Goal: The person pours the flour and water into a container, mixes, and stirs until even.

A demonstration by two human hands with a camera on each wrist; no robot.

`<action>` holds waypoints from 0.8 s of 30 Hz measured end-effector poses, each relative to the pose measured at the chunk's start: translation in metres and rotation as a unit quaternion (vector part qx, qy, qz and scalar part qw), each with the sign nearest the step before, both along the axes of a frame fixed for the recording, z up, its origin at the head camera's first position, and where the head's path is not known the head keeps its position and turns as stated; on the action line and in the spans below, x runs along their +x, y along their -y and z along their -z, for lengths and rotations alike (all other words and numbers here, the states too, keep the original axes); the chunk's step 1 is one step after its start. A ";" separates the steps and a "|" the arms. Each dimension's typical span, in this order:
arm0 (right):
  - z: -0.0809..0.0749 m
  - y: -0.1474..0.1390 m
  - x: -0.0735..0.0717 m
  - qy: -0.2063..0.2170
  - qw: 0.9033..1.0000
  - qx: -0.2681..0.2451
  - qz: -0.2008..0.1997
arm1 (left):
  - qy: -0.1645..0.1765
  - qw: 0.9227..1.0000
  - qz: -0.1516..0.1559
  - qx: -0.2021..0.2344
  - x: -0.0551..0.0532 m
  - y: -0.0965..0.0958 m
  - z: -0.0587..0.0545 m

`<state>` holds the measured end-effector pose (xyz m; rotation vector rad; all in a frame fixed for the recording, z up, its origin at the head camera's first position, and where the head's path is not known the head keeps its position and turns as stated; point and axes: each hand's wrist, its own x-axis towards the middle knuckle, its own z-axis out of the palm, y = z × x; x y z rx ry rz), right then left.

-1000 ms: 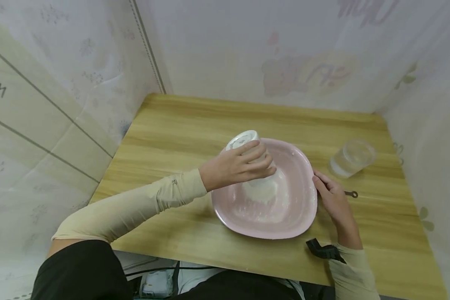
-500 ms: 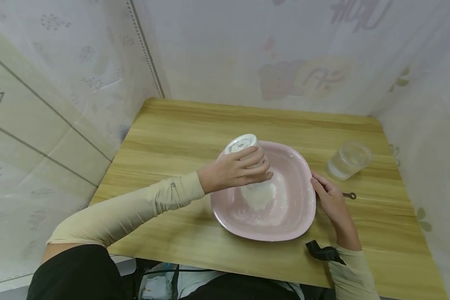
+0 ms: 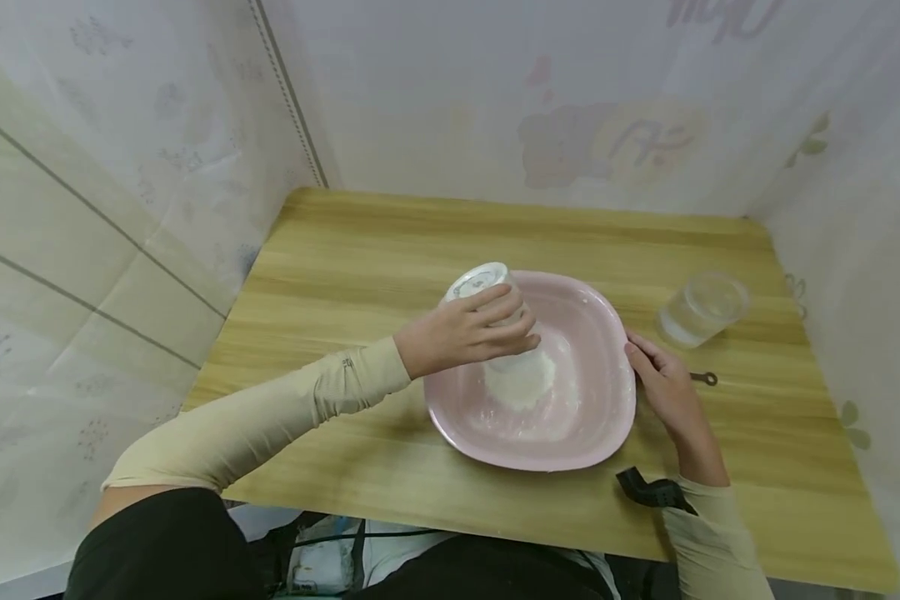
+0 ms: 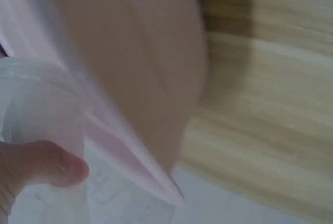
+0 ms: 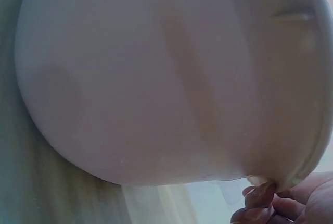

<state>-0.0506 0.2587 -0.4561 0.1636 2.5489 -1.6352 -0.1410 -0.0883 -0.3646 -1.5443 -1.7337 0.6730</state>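
Observation:
My left hand (image 3: 468, 333) grips a clear cup (image 3: 482, 282) tipped upside down over the far left part of a pink basin (image 3: 603, 433). Its base points up and away, its mouth down into the basin. In the left wrist view, the thumb (image 4: 57, 165) lies across the cup's side, next to the basin's rim. A patch of white powder (image 3: 521, 385) covers part of the basin's floor below the cup. My right hand (image 3: 671, 392) pinches the basin's right rim between thumb and fingers; from beneath, the right wrist view shows its fingertips (image 5: 259, 195) at the rim.
A second clear cup (image 3: 701, 310), with liquid in it, stands right of the basin. A dark handle with a holed end (image 3: 705, 378) sticks out behind my right hand. Patterned curtains (image 3: 420, 108) border the wooden table (image 3: 360, 242) at the back and sides.
My left hand and the tipped cup have shifted slightly left over the basin. The right hand keeps its hold on the rim.

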 end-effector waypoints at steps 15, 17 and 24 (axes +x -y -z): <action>-0.001 -0.002 0.004 0.001 1.000 0.018 -0.002 | 0.012 1.000 -0.018 0.003 0.005 0.001 -0.005; -0.001 -0.003 0.004 -0.002 1.000 0.012 -0.007 | 0.007 1.000 -0.024 0.009 0.007 0.000 -0.006; 0.000 -0.002 0.008 -0.003 1.000 0.004 0.000 | 0.028 0.999 -0.007 0.018 0.012 -0.005 0.003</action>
